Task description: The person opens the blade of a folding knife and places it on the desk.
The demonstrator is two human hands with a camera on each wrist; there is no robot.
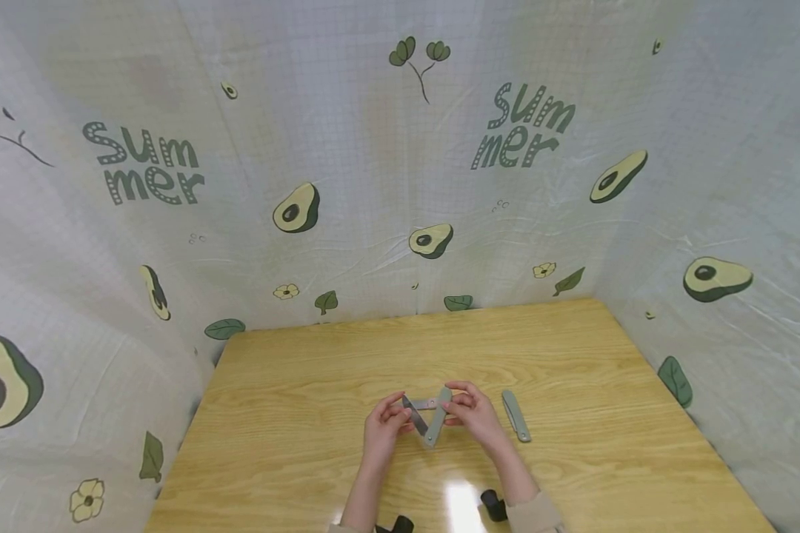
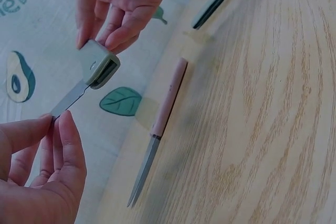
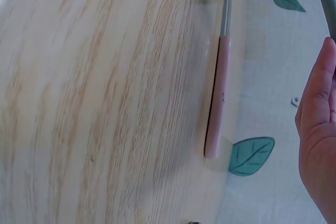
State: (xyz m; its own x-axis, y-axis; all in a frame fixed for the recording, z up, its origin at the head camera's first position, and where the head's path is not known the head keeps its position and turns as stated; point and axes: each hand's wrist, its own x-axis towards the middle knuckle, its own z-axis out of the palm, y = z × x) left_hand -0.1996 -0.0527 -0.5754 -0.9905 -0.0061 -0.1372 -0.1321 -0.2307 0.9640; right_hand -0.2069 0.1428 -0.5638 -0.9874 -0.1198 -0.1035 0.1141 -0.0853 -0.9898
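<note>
Green folding knife, partly unfolded: being held above the table. Its blade is being pinched near the tip by thumb and fingers of the left hand; its handle is being gripped, at the end away from the pivot, by the curled fingers of the right hand. Judged light, rigid, possibly slick along the metal; best held by the handle sides. Containers: none being shown. Pink-handled knife, blade extended: being supported by the table beyond. Second green knife, folded: being carried likewise, right of the right hand.
</note>
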